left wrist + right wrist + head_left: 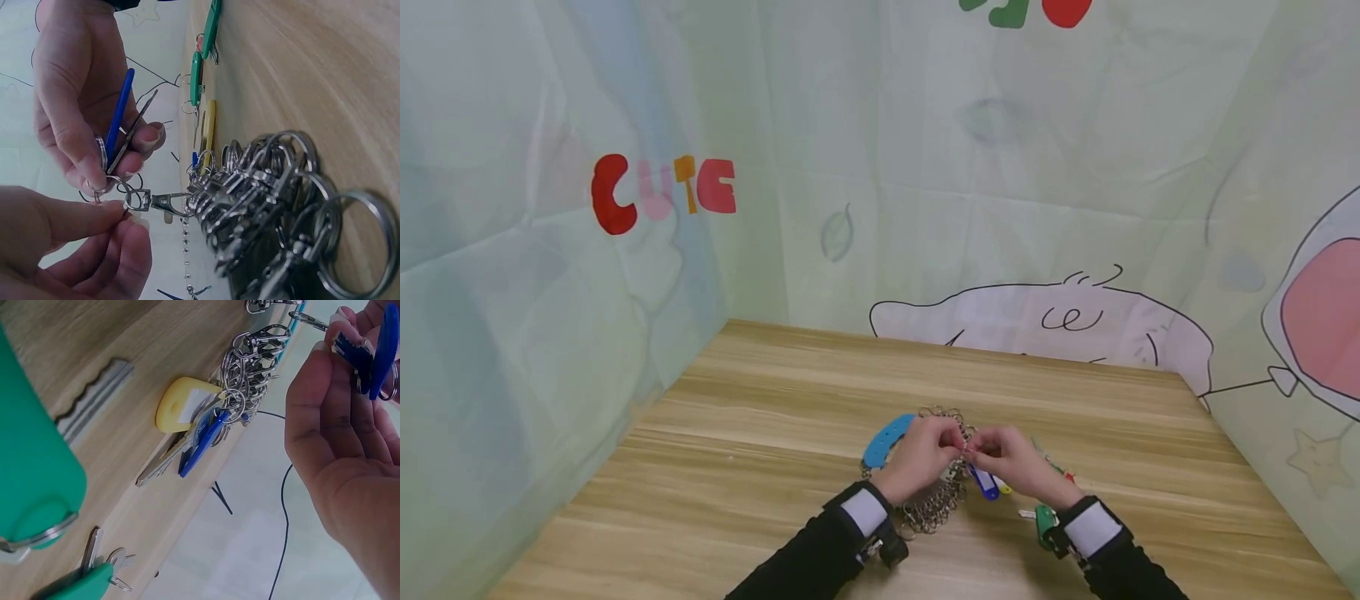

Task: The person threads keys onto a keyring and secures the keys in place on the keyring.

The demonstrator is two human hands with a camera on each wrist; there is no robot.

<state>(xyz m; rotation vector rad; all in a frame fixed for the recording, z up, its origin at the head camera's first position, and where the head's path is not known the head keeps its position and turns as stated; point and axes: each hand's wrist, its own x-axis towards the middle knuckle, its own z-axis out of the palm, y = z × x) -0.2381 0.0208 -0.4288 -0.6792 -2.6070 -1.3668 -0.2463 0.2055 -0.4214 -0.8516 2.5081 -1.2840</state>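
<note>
Now | left hand (922, 454), right hand (1013, 460) pinching rings (103, 153) | wood-grain table (760, 450) | printed cloth walls (917, 208)

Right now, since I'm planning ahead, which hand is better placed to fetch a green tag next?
Probably the right hand, once freed of its blue tag: the green tags lie on its side, farther from the left hand.

Room over tabletop (700, 508) at left; metal clasps (929, 510) block centre, green key tag (1045, 525) right.
</note>
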